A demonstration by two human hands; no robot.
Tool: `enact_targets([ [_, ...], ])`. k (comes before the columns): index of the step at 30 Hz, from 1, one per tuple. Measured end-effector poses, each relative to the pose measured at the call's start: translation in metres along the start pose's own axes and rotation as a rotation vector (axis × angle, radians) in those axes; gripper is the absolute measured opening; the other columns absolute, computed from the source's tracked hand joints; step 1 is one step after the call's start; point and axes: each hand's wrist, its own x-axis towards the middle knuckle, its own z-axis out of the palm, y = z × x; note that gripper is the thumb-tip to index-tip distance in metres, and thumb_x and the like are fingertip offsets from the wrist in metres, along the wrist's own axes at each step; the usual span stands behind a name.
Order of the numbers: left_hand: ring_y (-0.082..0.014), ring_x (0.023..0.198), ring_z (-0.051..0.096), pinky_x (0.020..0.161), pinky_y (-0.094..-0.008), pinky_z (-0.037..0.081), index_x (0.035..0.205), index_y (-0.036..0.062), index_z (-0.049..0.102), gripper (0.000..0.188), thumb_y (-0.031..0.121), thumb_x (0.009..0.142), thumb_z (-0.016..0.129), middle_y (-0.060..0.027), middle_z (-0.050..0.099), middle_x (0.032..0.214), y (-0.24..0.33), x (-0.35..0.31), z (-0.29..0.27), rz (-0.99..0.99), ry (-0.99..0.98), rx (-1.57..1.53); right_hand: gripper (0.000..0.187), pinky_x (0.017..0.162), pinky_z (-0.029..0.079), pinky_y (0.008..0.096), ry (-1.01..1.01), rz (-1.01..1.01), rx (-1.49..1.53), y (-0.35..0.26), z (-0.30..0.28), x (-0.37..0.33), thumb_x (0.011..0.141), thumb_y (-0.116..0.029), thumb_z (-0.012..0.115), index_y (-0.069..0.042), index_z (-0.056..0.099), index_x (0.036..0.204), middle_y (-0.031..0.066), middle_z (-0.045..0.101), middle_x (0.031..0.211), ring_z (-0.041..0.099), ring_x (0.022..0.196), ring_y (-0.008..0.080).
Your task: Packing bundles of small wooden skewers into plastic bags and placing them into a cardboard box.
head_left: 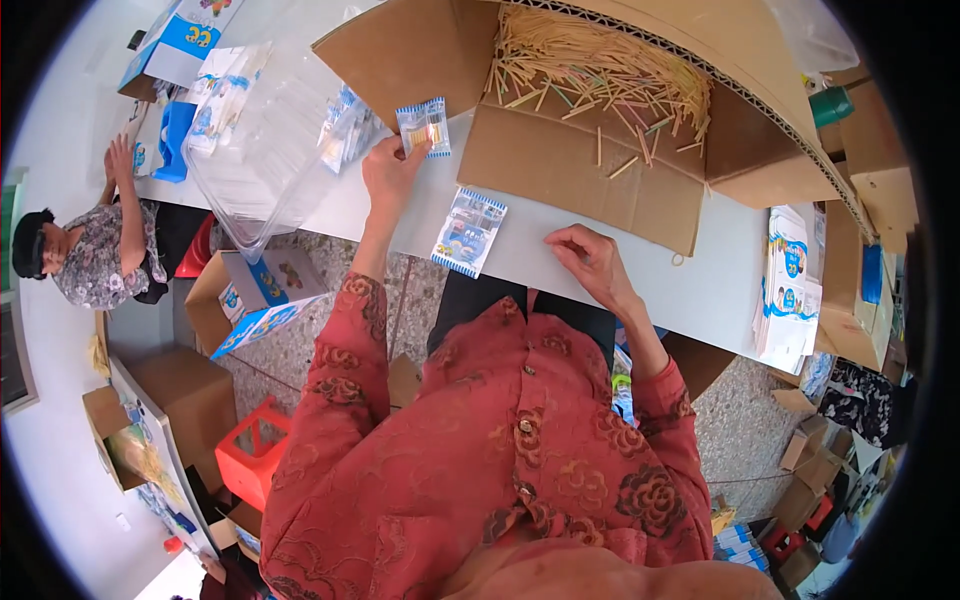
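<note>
The left hand [388,172] pinches a small packet [423,126] at its fingertips. The right hand [590,258] rests loosely curled and empty on the table [560,255]. A second packet [469,232] lies between the hands, the stick-filled box [600,90] beyond.

The cardboard box [600,150] at twelve o'clock runs out past the top edge, its far wall unseen. The sticks [600,70] inside are too small to tell apart. The stack of packets [790,290] at three o'clock blurs toward the rim. The left hand [392,172] covers the lower edge of the small packet [424,125] it holds.
</note>
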Motion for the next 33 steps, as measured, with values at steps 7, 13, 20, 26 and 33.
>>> enact_targets([
  [7,-0.0255,0.081,0.058,0.071,-0.0347,0.047,0.104,0.0005,0.058,0.042,0.026,0.074,0.074,-0.0121,0.061,0.093,0.006,-0.052,-0.023,0.206,0.212,0.17,0.015,0.068,0.049,0.0269,0.028,-0.036,-0.038,-0.005,0.016,0.019,0.084,-0.004,0.06,-0.001,0.063,0.098,0.0087,0.063,0.091,0.061,0.078,0.0163],
  [13,-0.0316,0.1,0.052,0.085,-0.0393,0.041,0.111,0.0006,0.055,0.051,0.022,0.07,0.076,-0.0145,0.057,0.108,0.025,-0.116,-0.006,0.361,0.007,0.171,0.032,0.081,0.048,0.036,0.237,-0.339,-0.333,-0.015,0.045,0.05,0.081,-0.013,0.064,-0.004,0.058,0.111,0.0117,0.057,0.109,0.057,0.095,0.0279],
  [20,-0.0327,0.107,0.048,0.09,-0.0433,0.038,0.113,-0.0001,0.054,0.057,0.021,0.065,0.077,-0.0149,0.053,0.115,0.023,-0.125,0.003,0.374,0.029,0.2,0.038,0.092,0.041,0.0416,0.172,-0.36,-0.635,-0.01,0.068,0.057,0.08,-0.021,0.063,-0.003,0.057,0.112,0.0108,0.05,0.121,0.048,0.112,0.0306],
  [26,-0.0325,0.104,0.051,0.091,-0.0422,0.038,0.11,0.0009,0.055,0.056,0.02,0.062,0.077,-0.0144,0.054,0.112,0.021,-0.125,0.008,0.388,0.114,0.115,0.031,0.088,0.044,0.0414,0.265,-0.525,-0.592,-0.015,0.065,0.055,0.076,-0.011,0.067,-0.004,0.062,0.106,0.0114,0.054,0.117,0.053,0.103,0.0322],
  [33,-0.0298,0.107,0.05,0.092,-0.0411,0.038,0.112,0.0036,0.056,0.059,0.019,0.059,0.078,-0.0108,0.054,0.114,0.02,-0.13,0.009,0.321,0.186,0.031,0.017,0.075,0.046,0.0347,0.107,-0.458,-0.436,-0.018,0.062,0.061,0.077,-0.006,0.068,-0.001,0.064,0.093,0.0093,0.064,0.087,0.059,0.083,0.0275],
])
